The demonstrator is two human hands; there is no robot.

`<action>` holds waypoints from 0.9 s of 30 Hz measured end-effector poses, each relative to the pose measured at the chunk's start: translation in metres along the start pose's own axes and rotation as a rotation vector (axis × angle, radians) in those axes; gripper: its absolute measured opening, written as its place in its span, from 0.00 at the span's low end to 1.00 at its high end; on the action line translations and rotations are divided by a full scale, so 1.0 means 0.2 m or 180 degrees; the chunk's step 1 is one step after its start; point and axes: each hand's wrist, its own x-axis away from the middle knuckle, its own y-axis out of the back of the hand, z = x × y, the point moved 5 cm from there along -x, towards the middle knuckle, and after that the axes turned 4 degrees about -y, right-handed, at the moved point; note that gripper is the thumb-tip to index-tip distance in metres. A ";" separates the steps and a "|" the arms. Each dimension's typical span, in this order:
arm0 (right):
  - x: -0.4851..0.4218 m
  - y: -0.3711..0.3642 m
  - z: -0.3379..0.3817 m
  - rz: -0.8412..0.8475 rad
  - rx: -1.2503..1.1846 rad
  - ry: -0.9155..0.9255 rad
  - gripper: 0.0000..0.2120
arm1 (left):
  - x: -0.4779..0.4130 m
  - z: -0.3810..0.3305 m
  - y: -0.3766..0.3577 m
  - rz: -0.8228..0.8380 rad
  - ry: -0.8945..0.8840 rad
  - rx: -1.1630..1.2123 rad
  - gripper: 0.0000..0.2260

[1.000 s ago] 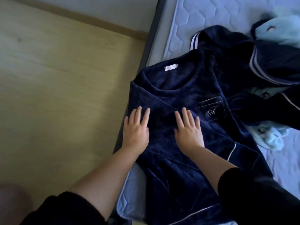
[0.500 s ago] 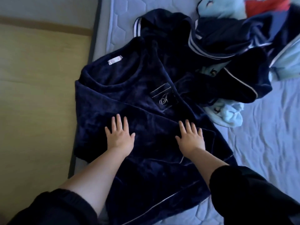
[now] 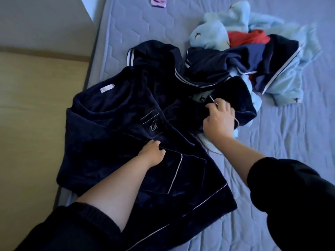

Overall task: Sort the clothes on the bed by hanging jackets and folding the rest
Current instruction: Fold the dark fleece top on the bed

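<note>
- Head view, far left: pale wooden floor (image 3: 36, 124) beside the bed (image 3: 272, 142), which has a quilted, wrinkled cover.
- The navy velvet top (image 3: 108, 133) lies flat on the bed's left edge. We cannot read its white neck label (image 3: 107, 87). Its pocket (image 3: 154, 122) bears a stitched cursive letter.
- The left grip (image 3: 151, 153) rests on it with fingers curled; we cannot tell whether they pinch.
- A pink thing (image 3: 158, 1) is cut off at the top.
- The right grip (image 3: 219, 120) clutches the piped sleeve (image 3: 243, 98).
- A fluffy pale-blue, red and navy pile (image 3: 213, 33).

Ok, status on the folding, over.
Left hand on navy top, fingers curled, grip unclear. Right hand grips its piped sleeve. Sleeve lies on light-blue fleece.
</note>
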 end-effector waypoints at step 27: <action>0.40 0.01 0.64 0.3932 -0.3633 -0.1959 0.05 | 0.38 0.17 0.34 0.0900 0.0492 0.4633 0.33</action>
